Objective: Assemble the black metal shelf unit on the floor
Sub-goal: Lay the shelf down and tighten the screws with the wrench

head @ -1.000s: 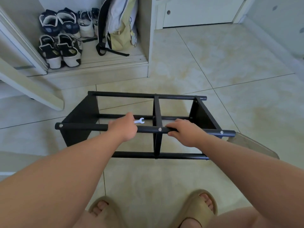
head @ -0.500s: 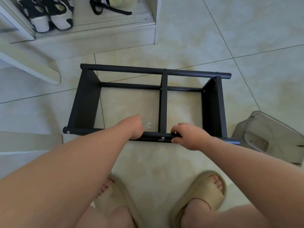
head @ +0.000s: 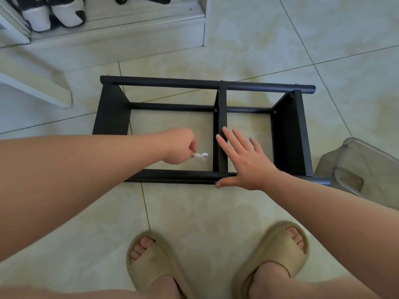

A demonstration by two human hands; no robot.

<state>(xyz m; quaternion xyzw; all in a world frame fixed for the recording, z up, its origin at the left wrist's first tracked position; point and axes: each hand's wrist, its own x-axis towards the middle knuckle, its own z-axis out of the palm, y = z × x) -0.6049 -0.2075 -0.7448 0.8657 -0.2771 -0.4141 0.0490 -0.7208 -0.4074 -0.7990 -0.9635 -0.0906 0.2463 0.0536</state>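
As left hand (head: 177, 147) grips wrench (head: 201, 156), right hand (head: 248, 165) over shelf (head: 207, 84), shoes (head: 54, 14) in cabinet (head: 129, 24)

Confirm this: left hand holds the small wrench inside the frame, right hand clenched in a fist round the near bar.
One error. The left hand holds the wrench inside the frame, but the right hand is open, fingers spread over the near bar, not clenched. The head view shows it.

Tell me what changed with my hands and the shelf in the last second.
The right hand let go of the near bar and now hangs open over it, fingers spread. The left hand came off that bar too, moving in over the floor inside the shelf. It still pinches the wrench. The shelf stays on the floor.
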